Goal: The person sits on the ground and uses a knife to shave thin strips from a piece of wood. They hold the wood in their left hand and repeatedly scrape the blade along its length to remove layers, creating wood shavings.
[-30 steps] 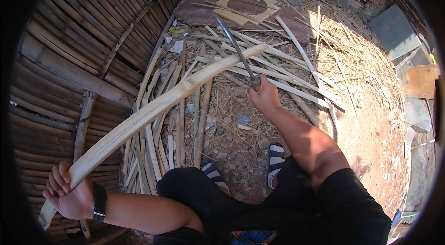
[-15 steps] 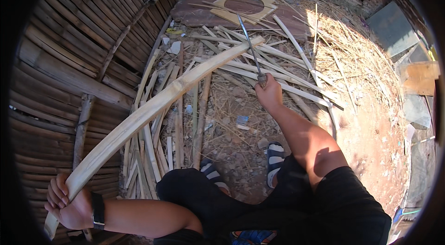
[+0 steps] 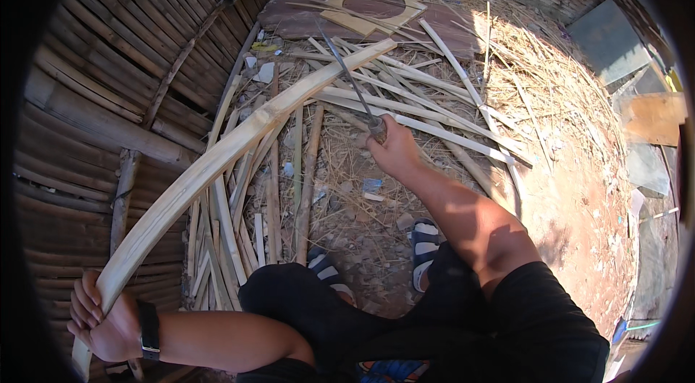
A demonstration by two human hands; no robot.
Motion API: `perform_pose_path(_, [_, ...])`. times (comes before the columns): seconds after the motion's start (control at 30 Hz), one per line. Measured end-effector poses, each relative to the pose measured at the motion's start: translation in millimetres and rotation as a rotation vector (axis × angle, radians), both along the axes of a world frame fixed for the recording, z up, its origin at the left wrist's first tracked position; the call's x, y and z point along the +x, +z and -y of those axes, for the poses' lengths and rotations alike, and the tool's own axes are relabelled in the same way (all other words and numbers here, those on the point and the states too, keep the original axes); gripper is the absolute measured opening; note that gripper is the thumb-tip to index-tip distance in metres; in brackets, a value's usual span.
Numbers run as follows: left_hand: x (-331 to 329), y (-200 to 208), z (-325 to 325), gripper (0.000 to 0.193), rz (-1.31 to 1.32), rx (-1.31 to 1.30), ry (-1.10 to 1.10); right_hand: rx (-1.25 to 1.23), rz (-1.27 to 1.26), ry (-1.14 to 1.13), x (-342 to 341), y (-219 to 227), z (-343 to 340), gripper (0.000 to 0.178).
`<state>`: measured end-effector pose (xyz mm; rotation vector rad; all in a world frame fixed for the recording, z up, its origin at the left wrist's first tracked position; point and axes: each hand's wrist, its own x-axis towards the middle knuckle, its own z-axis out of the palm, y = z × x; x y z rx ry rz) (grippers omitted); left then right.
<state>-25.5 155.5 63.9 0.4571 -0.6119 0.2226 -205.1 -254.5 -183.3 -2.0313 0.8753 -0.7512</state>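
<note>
A long, pale split-bamboo slat (image 3: pixel 217 166) runs diagonally from the lower left toward the upper middle. My left hand (image 3: pixel 106 321) is wrapped round its near end, a dark watch strap on the wrist. In my right hand (image 3: pixel 393 145), the fingers close on the handle of a machete (image 3: pixel 354 82), whose long narrow blade points away and to the left. The blade crosses the slat a short way in from its far end; it is seen almost edge-on, and I cannot tell how deep it bites, if at all.
Bamboo strips (image 3: pixel 434 119) lie scattered ahead, with another pile (image 3: pixel 228 238) by the bamboo-slat wall (image 3: pixel 79 115) on my left. A pale board with a round hole (image 3: pixel 340 17) lies at the back. Shavings (image 3: pixel 550 86) cover the right side; sheets and panels (image 3: pixel 655 119) lean there.
My right hand and the machete have moved left, so the blade now crosses the slat farther from its far tip. The slat's far end has shifted slightly left and away.
</note>
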Motion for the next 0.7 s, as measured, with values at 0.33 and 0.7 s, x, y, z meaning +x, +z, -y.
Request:
perform_pose_path(0.33, [-2,1,10,0.035,0.012,0.008,-0.048,0.008,-0.031,-0.004,1,22,9,0.029])
perform_pose_path(0.7, [-13,3,33,0.033,0.126,0.022,-0.085,-0.114,0.027,0.436,4,41,-29,0.034])
